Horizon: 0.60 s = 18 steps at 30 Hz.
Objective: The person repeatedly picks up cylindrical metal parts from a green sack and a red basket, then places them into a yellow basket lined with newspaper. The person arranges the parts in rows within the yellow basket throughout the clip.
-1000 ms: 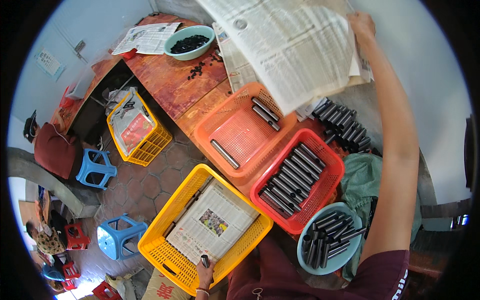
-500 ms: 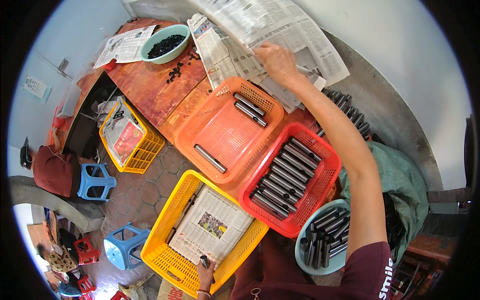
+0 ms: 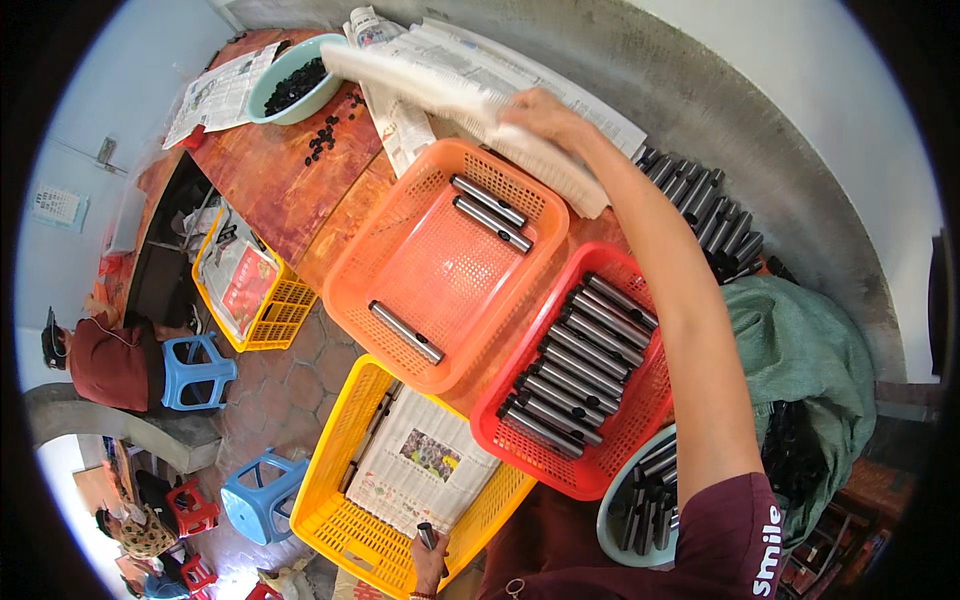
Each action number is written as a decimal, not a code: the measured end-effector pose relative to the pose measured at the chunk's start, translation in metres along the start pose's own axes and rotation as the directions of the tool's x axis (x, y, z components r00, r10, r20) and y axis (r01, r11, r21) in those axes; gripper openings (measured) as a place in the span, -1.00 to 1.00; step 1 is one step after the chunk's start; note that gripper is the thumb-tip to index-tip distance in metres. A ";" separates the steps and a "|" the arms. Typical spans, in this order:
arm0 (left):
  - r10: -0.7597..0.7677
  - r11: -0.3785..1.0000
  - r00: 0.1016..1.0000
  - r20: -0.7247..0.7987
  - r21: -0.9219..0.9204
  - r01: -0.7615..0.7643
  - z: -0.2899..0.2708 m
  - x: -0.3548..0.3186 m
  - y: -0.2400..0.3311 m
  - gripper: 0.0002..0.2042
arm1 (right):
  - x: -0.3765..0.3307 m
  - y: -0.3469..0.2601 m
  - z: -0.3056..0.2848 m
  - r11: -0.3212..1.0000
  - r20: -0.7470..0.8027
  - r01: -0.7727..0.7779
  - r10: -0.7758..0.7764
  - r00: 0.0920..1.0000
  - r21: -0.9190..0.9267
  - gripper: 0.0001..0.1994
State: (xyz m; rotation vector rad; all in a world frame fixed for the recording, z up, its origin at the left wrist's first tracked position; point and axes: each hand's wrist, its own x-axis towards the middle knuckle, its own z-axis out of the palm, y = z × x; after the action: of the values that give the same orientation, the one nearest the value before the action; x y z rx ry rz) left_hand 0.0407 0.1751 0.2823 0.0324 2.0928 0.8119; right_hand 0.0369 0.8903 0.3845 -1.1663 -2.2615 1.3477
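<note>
Right hand (image 3: 548, 115) pinches newspaper (image 3: 425, 88) above the bench (image 3: 270, 180), fingers narrow; left hand (image 3: 429, 567) grips 1 dark tube (image 3: 427, 536) at the yellow basket (image 3: 320, 525); step appears to be sheet handling; next move likely needs steady grip.

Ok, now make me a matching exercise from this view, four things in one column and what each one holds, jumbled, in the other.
Column one
1. Left grip
2. Red basket
3. Right grip
4. Orange basket

Column two
A. Three separate tubes, two near one end and one near the other
B. A newspaper sheet, blurred by motion
C. A single dark tube
D. A long row of tubes, side by side

Right pairs: 1-C, 2-D, 3-B, 4-A
</note>
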 end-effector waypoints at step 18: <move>0.296 0.778 0.573 0.765 0.156 -0.609 0.051 -0.009 0.241 -0.73 | -0.349 -0.048 0.125 0.616 0.638 0.787 -0.607 0.474 0.001 -0.49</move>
State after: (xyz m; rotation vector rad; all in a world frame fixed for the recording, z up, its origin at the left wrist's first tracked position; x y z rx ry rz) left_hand 0.0210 0.3896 0.4031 1.0289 1.4419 0.5016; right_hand 0.1652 0.5401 0.4168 0.3242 -2.9200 1.0834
